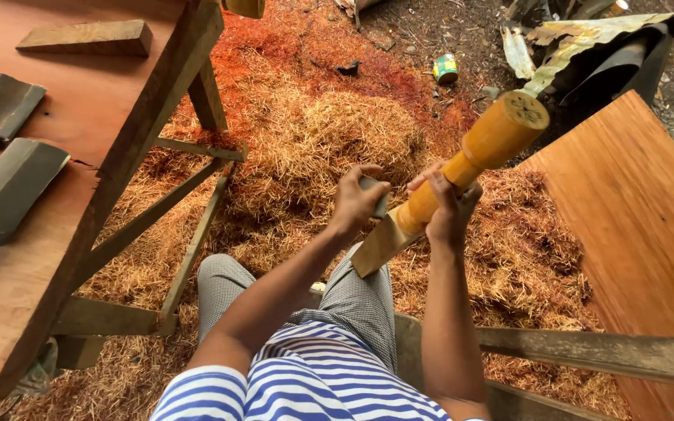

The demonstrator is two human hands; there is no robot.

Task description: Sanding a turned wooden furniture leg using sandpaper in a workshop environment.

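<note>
Striped-shirt person seated over one heap of wood shavings (329,148), working one turned wooden piece (462,168).
Right hand (448,209) wraps the piece's narrow neck, forearm straight; left hand (355,201), just beside it, pinches one grey sanding scrap (376,193) against the wood.

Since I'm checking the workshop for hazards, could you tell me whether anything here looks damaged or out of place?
The workbench top has a crack at its edge, and a small can lies on the dirt beyond the wood shavings.
</note>
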